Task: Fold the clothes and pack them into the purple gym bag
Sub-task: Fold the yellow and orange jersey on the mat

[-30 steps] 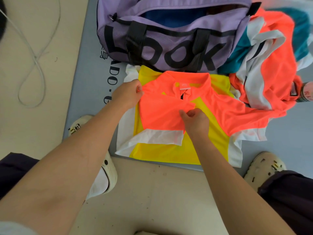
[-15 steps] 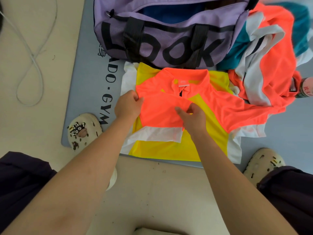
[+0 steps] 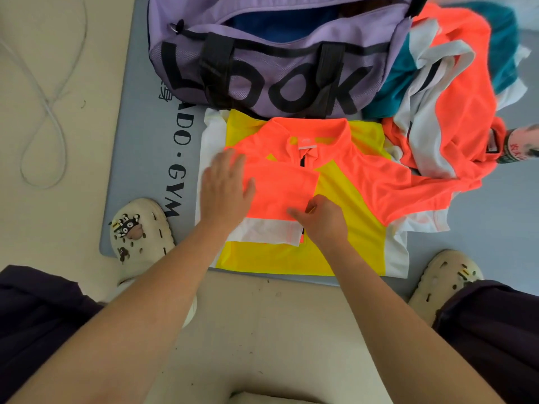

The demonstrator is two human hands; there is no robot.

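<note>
The shirt (image 3: 344, 205), orange, yellow and white, lies flat on the grey mat (image 3: 140, 158) with its collar toward the purple gym bag (image 3: 262, 68), whose near side it touches. Its left sleeve is folded in across the chest. The left hand (image 3: 226, 188) lies flat on that folded sleeve at the shirt's left edge, fingers straight and spread, pressing the cloth down. The right hand (image 3: 320, 221) sits just beside it at the sleeve's inner corner, thumb and fingers pinching the orange cloth where it meets the white cuff. The bag stands open at the top, with blue cloth inside. A heap of clothes (image 3: 449, 91), orange, white and teal, lies right of the bag, touching the shirt's spread right sleeve. Cream clogs (image 3: 140, 231) stand either side of the shirt's hem.
</note>
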